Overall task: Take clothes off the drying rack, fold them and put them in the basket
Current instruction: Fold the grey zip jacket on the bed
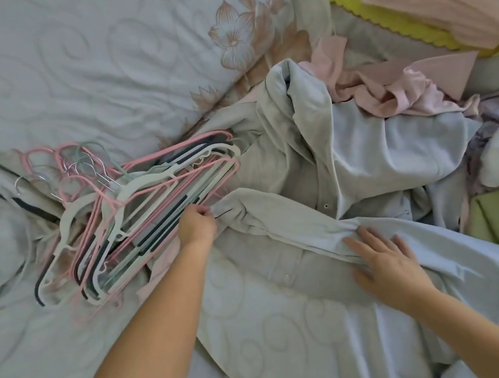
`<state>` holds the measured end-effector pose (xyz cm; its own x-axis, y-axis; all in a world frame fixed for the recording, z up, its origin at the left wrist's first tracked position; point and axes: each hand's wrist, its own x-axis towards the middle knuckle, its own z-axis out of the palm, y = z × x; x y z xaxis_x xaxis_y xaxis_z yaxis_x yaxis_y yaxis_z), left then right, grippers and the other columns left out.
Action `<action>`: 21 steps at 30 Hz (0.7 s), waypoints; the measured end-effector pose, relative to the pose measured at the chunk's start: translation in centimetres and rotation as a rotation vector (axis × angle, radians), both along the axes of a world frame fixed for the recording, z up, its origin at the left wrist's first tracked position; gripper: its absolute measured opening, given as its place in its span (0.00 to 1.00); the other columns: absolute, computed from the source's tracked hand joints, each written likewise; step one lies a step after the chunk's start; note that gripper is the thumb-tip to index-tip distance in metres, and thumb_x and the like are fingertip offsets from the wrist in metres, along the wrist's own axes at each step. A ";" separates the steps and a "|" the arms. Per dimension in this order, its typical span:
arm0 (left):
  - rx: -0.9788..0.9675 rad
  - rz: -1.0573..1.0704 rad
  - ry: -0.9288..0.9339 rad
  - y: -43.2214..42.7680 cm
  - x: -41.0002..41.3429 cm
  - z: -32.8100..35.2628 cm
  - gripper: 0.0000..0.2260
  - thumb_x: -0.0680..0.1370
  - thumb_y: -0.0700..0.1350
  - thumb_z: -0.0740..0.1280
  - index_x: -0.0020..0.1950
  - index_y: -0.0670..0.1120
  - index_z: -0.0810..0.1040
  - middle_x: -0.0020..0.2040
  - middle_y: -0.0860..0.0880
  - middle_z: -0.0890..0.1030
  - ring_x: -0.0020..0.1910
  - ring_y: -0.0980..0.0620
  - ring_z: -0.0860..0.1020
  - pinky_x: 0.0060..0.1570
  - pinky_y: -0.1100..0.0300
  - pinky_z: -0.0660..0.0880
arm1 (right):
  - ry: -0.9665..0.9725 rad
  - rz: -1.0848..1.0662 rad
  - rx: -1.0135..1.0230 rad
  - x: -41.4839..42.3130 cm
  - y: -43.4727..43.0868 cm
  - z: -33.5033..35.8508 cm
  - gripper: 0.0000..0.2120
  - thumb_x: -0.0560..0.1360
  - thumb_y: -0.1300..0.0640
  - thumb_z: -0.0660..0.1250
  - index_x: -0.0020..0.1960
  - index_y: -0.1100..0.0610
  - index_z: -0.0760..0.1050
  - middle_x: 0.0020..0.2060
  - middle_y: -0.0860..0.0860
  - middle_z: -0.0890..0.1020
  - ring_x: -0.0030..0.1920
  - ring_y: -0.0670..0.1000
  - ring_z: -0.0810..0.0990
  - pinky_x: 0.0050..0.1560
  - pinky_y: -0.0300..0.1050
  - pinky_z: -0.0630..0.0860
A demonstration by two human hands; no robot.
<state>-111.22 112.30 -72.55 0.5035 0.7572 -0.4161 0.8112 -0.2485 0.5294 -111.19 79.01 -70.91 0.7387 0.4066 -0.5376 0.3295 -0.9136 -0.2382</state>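
Bedroom at home.
Shown by bed with quilted floral cover, heap of plastic hangers, loose laundry strewn across it.

One view, head-worn. I look steeply down and forward onto the bed, close in, within reach; left hand and right hand sit mid-frame.
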 end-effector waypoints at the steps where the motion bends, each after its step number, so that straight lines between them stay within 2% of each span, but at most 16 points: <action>1: 0.003 -0.012 0.000 0.0 0.1 0.4 0.07 0.79 0.39 0.61 0.56 0.41 0.76 0.55 0.41 0.80 0.53 0.40 0.78 0.46 0.55 0.71 | 0.002 -0.008 0.000 0.0 0.1 0.1 0.28 0.80 0.46 0.54 0.77 0.44 0.50 0.78 0.47 0.49 0.78 0.48 0.44 0.76 0.52 0.42; 3: 0.029 0.009 -0.050 -0.2 0.3 1.5 0.09 0.81 0.39 0.59 0.58 0.39 0.74 0.56 0.41 0.78 0.54 0.41 0.77 0.47 0.57 0.69 | 0.003 -0.026 0.004 0.1 0.3 0.4 0.27 0.80 0.45 0.54 0.77 0.44 0.50 0.78 0.46 0.50 0.78 0.48 0.44 0.75 0.52 0.42; 6: 0.108 0.030 -0.253 -0.5 1.3 4.4 0.08 0.82 0.41 0.58 0.57 0.39 0.73 0.52 0.45 0.76 0.47 0.49 0.74 0.43 0.62 0.67 | 0.007 -0.034 0.011 0.1 0.0 0.8 0.28 0.80 0.46 0.54 0.77 0.45 0.49 0.78 0.46 0.52 0.78 0.47 0.46 0.75 0.51 0.41; 9: 0.231 -0.117 -0.466 0.2 3.4 8.3 0.06 0.82 0.39 0.58 0.54 0.39 0.73 0.48 0.47 0.74 0.45 0.51 0.71 0.41 0.65 0.66 | 0.022 -0.004 -0.006 0.0 -0.8 1.3 0.29 0.80 0.45 0.55 0.77 0.43 0.48 0.77 0.44 0.52 0.77 0.46 0.46 0.75 0.51 0.41; 11: 0.263 -0.229 -0.557 0.5 5.0 11.0 0.06 0.81 0.38 0.59 0.54 0.38 0.74 0.47 0.48 0.74 0.46 0.52 0.71 0.40 0.71 0.66 | 0.028 -0.019 0.023 0.0 -1.2 1.7 0.28 0.80 0.45 0.56 0.77 0.43 0.49 0.77 0.44 0.53 0.77 0.47 0.48 0.75 0.51 0.42; 13: 0.274 -0.313 -0.644 0.4 6.1 13.7 0.05 0.80 0.37 0.59 0.52 0.42 0.74 0.44 0.52 0.74 0.44 0.54 0.72 0.40 0.76 0.66 | -0.019 -0.077 0.120 0.0 -1.1 2.3 0.25 0.79 0.45 0.57 0.76 0.44 0.58 0.75 0.46 0.61 0.75 0.49 0.57 0.74 0.50 0.49; 15: 0.288 -0.381 -0.721 -0.4 6.8 15.9 0.05 0.80 0.36 0.60 0.50 0.46 0.71 0.41 0.57 0.72 0.40 0.61 0.72 0.42 0.75 0.67 | -0.154 -0.177 0.254 0.3 -0.6 3.5 0.21 0.77 0.45 0.58 0.68 0.48 0.72 0.66 0.47 0.75 0.66 0.54 0.72 0.66 0.50 0.61; 16: 0.292 -0.411 -0.754 -0.9 7.0 16.9 0.05 0.79 0.36 0.60 0.49 0.46 0.71 0.40 0.58 0.72 0.40 0.64 0.72 0.42 0.75 0.67 | -0.228 -0.232 0.319 0.6 -0.1 4.5 0.19 0.76 0.45 0.59 0.63 0.49 0.77 0.61 0.48 0.79 0.61 0.56 0.76 0.62 0.50 0.64; 18: 0.293 -0.471 -0.809 -1.8 7.1 18.8 0.06 0.79 0.36 0.60 0.48 0.46 0.71 0.40 0.59 0.72 0.38 0.67 0.72 0.42 0.74 0.67 | -0.299 -0.325 0.406 1.6 1.2 6.9 0.14 0.78 0.46 0.62 0.60 0.49 0.78 0.57 0.47 0.81 0.58 0.55 0.77 0.61 0.48 0.62; 21: 0.267 -0.581 -0.830 -3.1 7.3 21.4 0.05 0.79 0.37 0.61 0.48 0.47 0.73 0.39 0.59 0.73 0.38 0.68 0.72 0.40 0.74 0.67 | -0.268 -0.401 0.568 4.1 3.7 11.6 0.14 0.79 0.47 0.62 0.61 0.48 0.76 0.58 0.46 0.78 0.60 0.50 0.74 0.64 0.47 0.59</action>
